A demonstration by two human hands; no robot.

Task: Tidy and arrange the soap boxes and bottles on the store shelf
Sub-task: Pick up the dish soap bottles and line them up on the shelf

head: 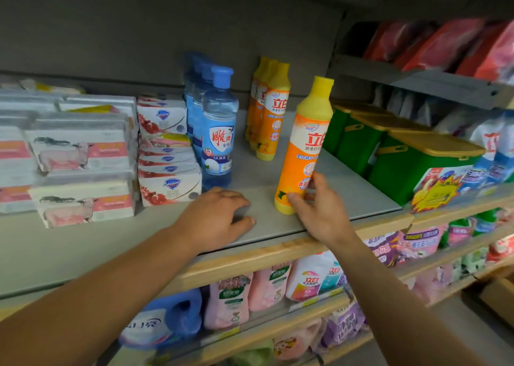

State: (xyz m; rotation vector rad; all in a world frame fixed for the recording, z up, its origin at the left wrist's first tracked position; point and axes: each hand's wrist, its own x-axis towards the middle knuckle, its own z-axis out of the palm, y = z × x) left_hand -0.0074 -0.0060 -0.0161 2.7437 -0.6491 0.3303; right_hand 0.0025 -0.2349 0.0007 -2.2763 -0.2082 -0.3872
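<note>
On shelf front, at 3 o'clock of my left hand point(219, 212), which rests flat and holds nothing, my right hand point(314, 207) grips the tilted yellow bottle point(303, 148) low. I judge it rigid, slick, top-heavy; hold mid-body.

A shop: tiered shelves point(278, 250) of boxed soaps point(169, 184) and detergent bottles point(219, 132).

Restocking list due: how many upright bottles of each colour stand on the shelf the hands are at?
Blue bottles: 3
Yellow bottles in the back row: 3
Yellow bottle held by the right hand: 1
Total: 7
</note>
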